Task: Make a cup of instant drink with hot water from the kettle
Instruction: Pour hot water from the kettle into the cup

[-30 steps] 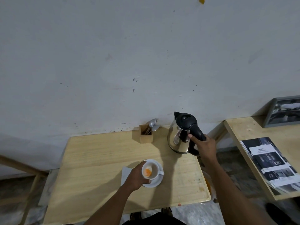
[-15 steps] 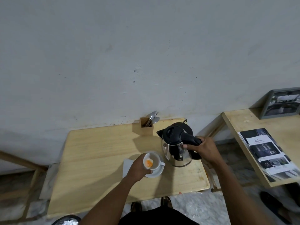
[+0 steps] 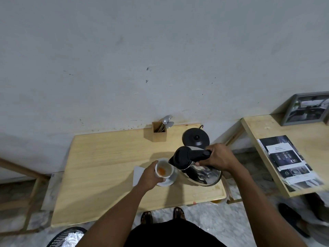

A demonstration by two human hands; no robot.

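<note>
Though small, booklet [image 3: 289, 160] print too blurred to read

The rounded polished-steel kettle [image 3: 201, 173] gleams mirror-bright under its matt black plastic lid and handle. Left of it, the small glossy white ceramic cup [image 3: 164, 169] looks smooth. Beneath it, the pale unvarnished wooden table [image 3: 106, 163] shows grain.
</note>
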